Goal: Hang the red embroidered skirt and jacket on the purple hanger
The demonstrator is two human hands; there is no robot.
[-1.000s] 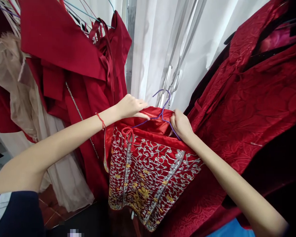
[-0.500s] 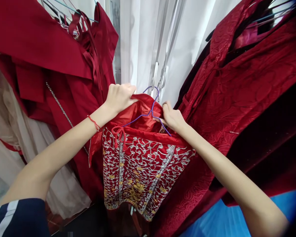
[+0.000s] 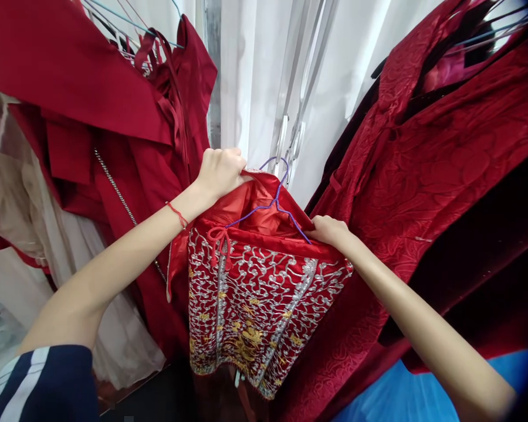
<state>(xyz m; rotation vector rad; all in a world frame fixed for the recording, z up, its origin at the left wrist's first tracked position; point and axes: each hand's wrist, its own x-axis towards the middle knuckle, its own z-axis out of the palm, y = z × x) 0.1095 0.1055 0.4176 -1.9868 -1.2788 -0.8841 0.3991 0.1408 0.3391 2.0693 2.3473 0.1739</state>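
The left grip (image 3: 220, 170) is closed to a fist on the upper satin edge of a red embroidered garment (image 3: 255, 293), its fingertips curled over the cloth and out of sight. The right grip (image 3: 332, 230) is closed on the garment's opposite top corner; only the knuckles and back of the hand show, with the fingers tucked into the fabric.

The garment hangs between and below the two grips, with silver and gold stitching across its front. Its lower hem is lost in shadow. A purple hanger (image 3: 273, 202) sits in its neck opening between the grips. The hook rises just above them, and the hanger's far arm runs down to the right grip, where its end is covered. A red cord tie (image 3: 217, 240) dangles below the left grip.

A red string bracelet (image 3: 177, 214) circles the left wrist, and a navy sleeve (image 3: 39, 387) with white stripes is cut off at the bottom corner.

Beyond the left grip hang red satin dresses (image 3: 114, 105), one crossed by a thin chain (image 3: 123, 202), and a beige tulle dress (image 3: 9, 176) that is partly cropped. Beside the right grip hangs a red brocade robe (image 3: 444, 164), its top out of frame. White curtains (image 3: 255, 70) hang behind both grips. Below the right forearm is a blue patch (image 3: 400, 398), too cropped to identify.
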